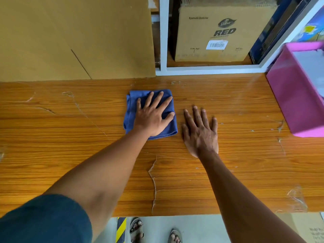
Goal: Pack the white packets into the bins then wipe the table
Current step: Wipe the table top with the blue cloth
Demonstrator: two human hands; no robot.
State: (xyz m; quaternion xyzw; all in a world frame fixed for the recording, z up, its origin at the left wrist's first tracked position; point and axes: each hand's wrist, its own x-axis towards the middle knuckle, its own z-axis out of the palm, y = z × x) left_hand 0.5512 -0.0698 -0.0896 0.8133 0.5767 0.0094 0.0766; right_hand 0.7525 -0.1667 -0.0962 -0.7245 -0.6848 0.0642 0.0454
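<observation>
Packing looks done, white packets [313, 67] in the pink bin [294, 102] at right; wiping underway, left hand [152, 116] flat on the blue cloth [130, 111], right hand [201, 132] spread on the table [70, 155].

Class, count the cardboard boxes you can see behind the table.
2: a large plain cardboard box at the back left, and a printed box inside the white shelf frame. Others may be hidden.

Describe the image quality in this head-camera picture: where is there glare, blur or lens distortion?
Head view: soft, even light; faint glare streaks on the wooden table near the pink bin, whose edges look slightly blurred; wide-angle bending tilts the white shelf frame and the bin; both hands, left hand on the blue cloth and right hand, stay sharp.
</observation>
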